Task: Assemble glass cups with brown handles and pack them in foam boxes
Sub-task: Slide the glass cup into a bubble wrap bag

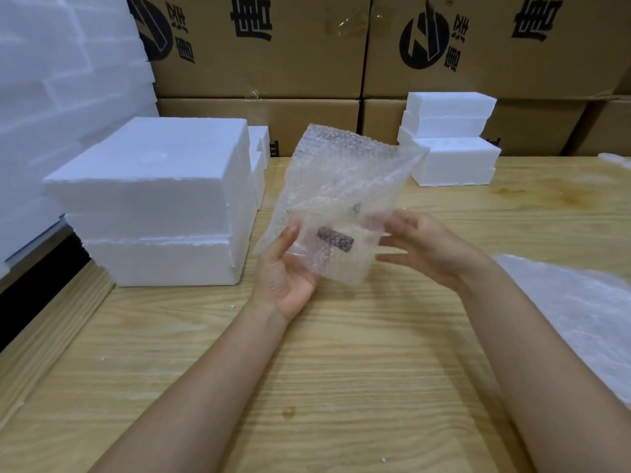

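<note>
Bubble-wrap pouch (341,186): being held upright above the wooden table (307,370), between both hands.
Brown handle (335,240): lying inside the pouch's lower part, showing dark through the film.
Left hand (286,278): gripping the pouch's lower left edge, thumb in front, fingers behind.
Right hand (426,247): reaching with straight fingers, touching the pouch's right edge.
Foam boxes (153,199): standing stacked on the table, left of the pouch.

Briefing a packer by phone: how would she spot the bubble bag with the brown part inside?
Over the wooden table, right of the big foam boxes, the left hand holds a bubble bag, the right hand touching it. Unlike the bubble wrap lying flat at the right edge, it shows a brown piece inside.
</note>
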Demonstrator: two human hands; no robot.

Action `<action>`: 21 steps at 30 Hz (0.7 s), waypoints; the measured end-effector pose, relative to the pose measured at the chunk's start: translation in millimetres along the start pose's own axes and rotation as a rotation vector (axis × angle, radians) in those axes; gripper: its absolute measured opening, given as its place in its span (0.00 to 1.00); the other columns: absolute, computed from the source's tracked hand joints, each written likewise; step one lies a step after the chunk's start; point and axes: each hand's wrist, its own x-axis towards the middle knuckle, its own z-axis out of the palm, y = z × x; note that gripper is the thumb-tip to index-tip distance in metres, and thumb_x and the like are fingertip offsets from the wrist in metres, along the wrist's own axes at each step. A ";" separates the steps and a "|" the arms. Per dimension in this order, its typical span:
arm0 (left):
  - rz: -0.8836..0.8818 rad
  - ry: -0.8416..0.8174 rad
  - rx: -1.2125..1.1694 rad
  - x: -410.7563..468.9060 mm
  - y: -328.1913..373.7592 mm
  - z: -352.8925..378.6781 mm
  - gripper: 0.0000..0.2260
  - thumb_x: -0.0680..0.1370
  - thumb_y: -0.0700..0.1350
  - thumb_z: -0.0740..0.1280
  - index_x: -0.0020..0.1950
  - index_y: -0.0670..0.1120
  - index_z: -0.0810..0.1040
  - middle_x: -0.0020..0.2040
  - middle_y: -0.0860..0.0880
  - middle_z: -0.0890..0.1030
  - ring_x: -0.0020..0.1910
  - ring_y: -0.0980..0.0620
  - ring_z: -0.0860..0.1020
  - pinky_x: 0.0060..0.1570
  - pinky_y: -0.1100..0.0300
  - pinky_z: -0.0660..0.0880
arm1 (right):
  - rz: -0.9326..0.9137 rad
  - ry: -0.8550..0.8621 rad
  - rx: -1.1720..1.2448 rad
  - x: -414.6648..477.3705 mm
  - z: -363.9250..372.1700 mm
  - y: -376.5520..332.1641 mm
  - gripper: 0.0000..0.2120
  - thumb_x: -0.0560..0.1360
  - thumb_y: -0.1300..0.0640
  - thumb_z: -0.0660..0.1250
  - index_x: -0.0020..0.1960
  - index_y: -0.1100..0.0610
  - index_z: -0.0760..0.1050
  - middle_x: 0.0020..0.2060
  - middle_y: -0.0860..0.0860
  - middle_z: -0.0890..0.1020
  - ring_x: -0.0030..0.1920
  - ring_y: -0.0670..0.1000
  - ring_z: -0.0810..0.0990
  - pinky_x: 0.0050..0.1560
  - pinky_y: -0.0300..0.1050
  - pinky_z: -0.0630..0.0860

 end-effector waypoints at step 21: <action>-0.109 0.080 0.530 -7.0 -6.4 0.2 0.32 0.63 0.33 0.71 0.66 0.49 0.72 0.61 0.41 0.79 0.53 0.43 0.82 0.45 0.52 0.82 | -0.087 0.328 -0.071 11.9 31.8 3.2 0.07 0.75 0.63 0.68 0.42 0.53 0.78 0.45 0.58 0.83 0.47 0.56 0.81 0.50 0.52 0.78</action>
